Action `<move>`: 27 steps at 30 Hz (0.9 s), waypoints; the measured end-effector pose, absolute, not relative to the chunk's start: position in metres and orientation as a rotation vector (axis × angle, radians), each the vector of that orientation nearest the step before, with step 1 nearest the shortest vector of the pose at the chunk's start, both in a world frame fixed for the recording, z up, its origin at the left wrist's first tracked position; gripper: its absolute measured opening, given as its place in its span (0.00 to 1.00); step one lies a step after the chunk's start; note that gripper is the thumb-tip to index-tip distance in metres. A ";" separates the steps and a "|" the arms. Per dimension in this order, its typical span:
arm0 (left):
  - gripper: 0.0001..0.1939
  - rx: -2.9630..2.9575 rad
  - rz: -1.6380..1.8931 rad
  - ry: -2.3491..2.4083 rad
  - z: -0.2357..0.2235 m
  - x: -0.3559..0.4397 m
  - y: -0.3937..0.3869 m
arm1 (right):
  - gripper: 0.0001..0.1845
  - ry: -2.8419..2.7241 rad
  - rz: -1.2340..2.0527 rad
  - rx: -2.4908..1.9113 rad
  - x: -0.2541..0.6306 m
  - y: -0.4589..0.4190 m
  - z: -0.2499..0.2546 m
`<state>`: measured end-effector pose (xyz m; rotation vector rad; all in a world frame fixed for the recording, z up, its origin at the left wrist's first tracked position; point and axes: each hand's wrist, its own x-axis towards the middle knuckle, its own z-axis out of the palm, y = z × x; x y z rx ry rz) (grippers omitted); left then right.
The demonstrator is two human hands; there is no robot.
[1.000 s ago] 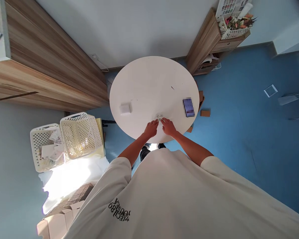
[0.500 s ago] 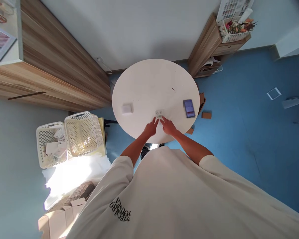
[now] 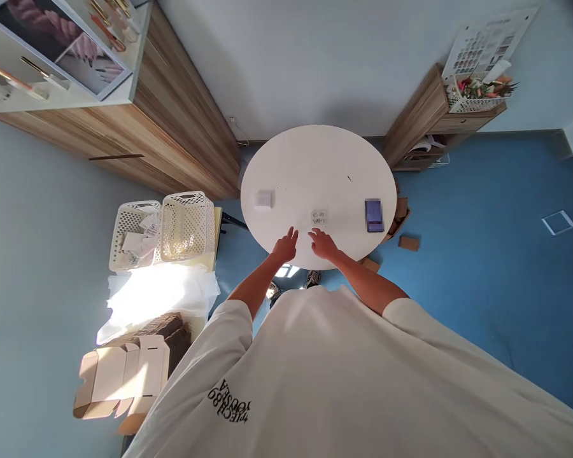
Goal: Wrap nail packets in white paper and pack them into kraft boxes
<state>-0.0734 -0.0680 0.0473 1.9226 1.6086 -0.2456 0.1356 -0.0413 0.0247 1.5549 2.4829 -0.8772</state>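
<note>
Both hands over the near part of the round white table (image 3: 310,152). Left hand (image 3: 285,245): fingers loosely spread, nothing seen in its grasp. Right hand (image 3: 323,243): fingers reaching forward and slightly bent, likewise holding nothing I can see; whether some tiny bit sits beneath the fingertips, I cannot tell. The small clear piece (image 3: 318,217) lies on the tabletop just beyond my right fingers, apparently apart from them; it shows small rounded shapes, too fine to identify. Risks, in my judgement: (1) clear against white gives poor contrast, so a reach could misjudge the edge and shove the piece along instead of gripping it; (2) it looks low, so fingertips may fail to get under it, and pressing one side could tip it, spilling anything loose inside; (3) my left hand stands off to the side, so a push from the right alone would meet no counter-hold and the piece might spin; (4) a careless sweep rightward could catch the pixelated purple item (image 3: 374,215) near the table's edge and drop it; the white block (image 3: 263,200), beyond my left hand, would be disturbed only by a wide swing that way
</note>
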 end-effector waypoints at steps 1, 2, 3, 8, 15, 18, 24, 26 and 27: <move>0.41 1.918 -0.237 1.629 0.050 -0.079 -0.071 | 0.31 2.502 -0.875 1.543 0.130 -0.043 0.027; 0.41 1.915 -0.230 1.649 0.052 -0.086 -0.075 | 0.30 2.518 -0.873 1.534 0.124 -0.044 0.029; 0.41 1.913 -0.224 1.669 0.053 -0.093 -0.078 | 0.30 2.532 -0.872 1.524 0.117 -0.046 0.031; 0.38 1.880 -0.181 1.755 0.056 -0.145 -0.103 | 0.30 2.577 -0.887 1.491 0.075 -0.062 0.038; 0.35 1.798 -0.130 1.904 0.063 -0.237 -0.163 | 0.28 2.651 -0.968 1.403 -0.014 -0.109 0.033; 0.33 1.788 -0.129 1.968 0.067 -0.277 -0.189 | 0.28 2.660 -1.018 1.374 -0.055 -0.136 0.031; 0.22 1.670 -0.340 2.053 0.070 -0.350 -0.223 | 0.26 2.635 -1.108 1.354 -0.115 -0.183 0.026; 0.20 1.630 -0.467 2.029 0.071 -0.371 -0.229 | 0.25 2.621 -1.122 1.362 -0.126 -0.194 0.025; 0.19 1.620 -0.520 2.019 0.071 -0.380 -0.231 | 0.25 2.618 -1.128 1.363 -0.130 -0.197 0.024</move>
